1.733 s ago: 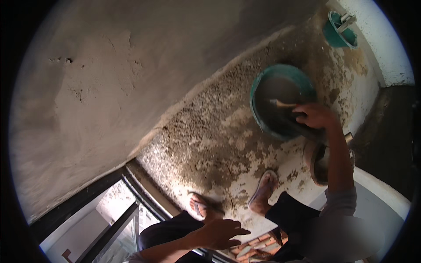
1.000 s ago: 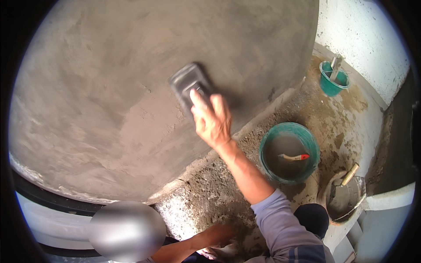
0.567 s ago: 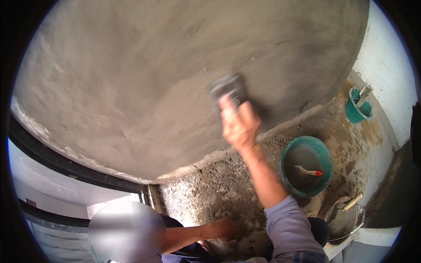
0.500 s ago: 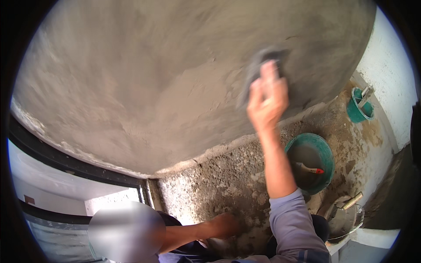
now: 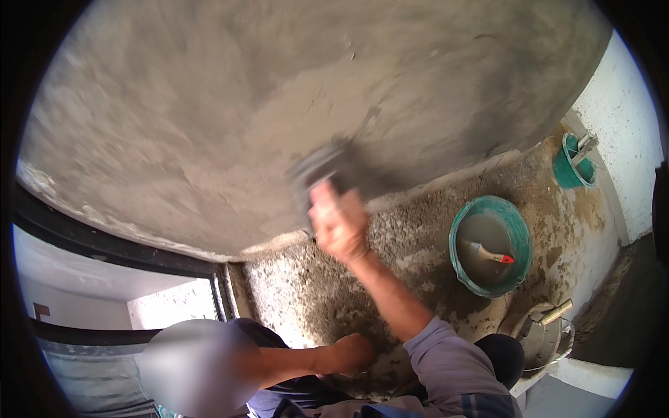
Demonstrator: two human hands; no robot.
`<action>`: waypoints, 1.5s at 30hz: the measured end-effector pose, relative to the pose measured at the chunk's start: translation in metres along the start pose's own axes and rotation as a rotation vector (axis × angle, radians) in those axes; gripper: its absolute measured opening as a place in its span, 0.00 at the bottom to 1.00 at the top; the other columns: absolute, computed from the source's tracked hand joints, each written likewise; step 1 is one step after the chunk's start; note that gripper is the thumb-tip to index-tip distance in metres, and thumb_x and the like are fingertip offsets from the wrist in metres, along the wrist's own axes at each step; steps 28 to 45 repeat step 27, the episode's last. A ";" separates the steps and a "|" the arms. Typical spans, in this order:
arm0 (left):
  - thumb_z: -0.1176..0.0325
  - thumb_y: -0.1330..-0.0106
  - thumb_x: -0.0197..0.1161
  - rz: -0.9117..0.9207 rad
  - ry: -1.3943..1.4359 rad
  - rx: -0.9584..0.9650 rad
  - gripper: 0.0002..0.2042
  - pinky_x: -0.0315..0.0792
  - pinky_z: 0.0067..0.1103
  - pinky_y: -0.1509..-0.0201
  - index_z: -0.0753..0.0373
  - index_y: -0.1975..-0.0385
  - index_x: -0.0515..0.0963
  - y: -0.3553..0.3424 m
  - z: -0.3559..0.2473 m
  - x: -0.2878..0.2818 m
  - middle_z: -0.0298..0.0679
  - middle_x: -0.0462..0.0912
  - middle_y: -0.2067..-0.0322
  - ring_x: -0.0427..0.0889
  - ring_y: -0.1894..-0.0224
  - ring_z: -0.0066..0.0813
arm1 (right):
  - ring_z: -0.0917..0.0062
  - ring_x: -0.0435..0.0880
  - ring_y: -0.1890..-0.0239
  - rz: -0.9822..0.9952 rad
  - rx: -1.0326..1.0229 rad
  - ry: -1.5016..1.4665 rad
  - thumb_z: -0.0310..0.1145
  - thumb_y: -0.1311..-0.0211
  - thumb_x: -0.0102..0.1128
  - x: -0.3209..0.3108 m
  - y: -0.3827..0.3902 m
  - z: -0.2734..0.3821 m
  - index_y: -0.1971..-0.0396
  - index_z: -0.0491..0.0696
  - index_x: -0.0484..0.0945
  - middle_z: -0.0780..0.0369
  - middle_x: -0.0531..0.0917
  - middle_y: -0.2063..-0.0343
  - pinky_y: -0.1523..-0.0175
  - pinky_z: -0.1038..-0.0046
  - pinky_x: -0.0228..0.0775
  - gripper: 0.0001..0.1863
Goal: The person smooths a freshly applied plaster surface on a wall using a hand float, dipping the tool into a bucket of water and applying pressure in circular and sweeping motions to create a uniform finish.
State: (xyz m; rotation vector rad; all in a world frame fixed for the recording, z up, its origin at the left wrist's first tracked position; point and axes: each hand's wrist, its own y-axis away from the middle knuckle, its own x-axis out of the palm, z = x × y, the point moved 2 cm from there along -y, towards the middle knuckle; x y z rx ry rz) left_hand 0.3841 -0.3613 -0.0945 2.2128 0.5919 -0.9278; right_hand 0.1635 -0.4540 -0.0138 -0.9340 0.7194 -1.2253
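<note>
My right hand (image 5: 339,224) is closed around a grey, flat plastering trowel (image 5: 325,167), smeared by motion. The tool's face lies against the wet grey plaster (image 5: 230,118) that covers the wall, near its lower edge. Low in the picture, my left hand (image 5: 352,354) hangs over the rough ground by my knees, away from the wall. Shadow hides its fingers, so its grip does not show.
Right of my arm stands a green bucket (image 5: 456,261) of murky water with a red-tipped brush (image 5: 493,255) in it. A smaller green bucket (image 5: 570,175) holds tools farther back. Near my right knee is a mortar pail (image 5: 540,352) with a wooden-handled tool (image 5: 557,311). A dark frame (image 5: 104,240) borders the wall at left.
My right hand has swept the trowel left and down across the plaster, toward the wall's lower edge. My left hand stays in nearly the same place.
</note>
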 end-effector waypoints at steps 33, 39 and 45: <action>0.55 0.43 0.71 0.331 -0.111 0.066 0.12 0.82 0.36 0.52 0.54 0.65 0.89 0.002 -0.001 0.019 0.38 0.91 0.61 0.90 0.54 0.39 | 0.71 0.83 0.69 0.436 0.126 0.272 0.38 0.26 0.57 0.003 0.066 0.009 0.26 0.59 0.66 0.55 0.83 0.59 0.72 0.71 0.84 0.30; 0.55 0.43 0.71 0.331 -0.111 0.066 0.12 0.82 0.36 0.52 0.54 0.65 0.89 0.002 -0.001 0.019 0.38 0.91 0.61 0.90 0.54 0.39 | 0.71 0.83 0.69 0.436 0.126 0.272 0.38 0.26 0.57 0.003 0.066 0.009 0.26 0.59 0.66 0.55 0.83 0.59 0.72 0.71 0.84 0.30; 0.55 0.43 0.71 0.331 -0.111 0.066 0.12 0.82 0.36 0.52 0.54 0.65 0.89 0.002 -0.001 0.019 0.38 0.91 0.61 0.90 0.54 0.39 | 0.71 0.83 0.69 0.436 0.126 0.272 0.38 0.26 0.57 0.003 0.066 0.009 0.26 0.59 0.66 0.55 0.83 0.59 0.72 0.71 0.84 0.30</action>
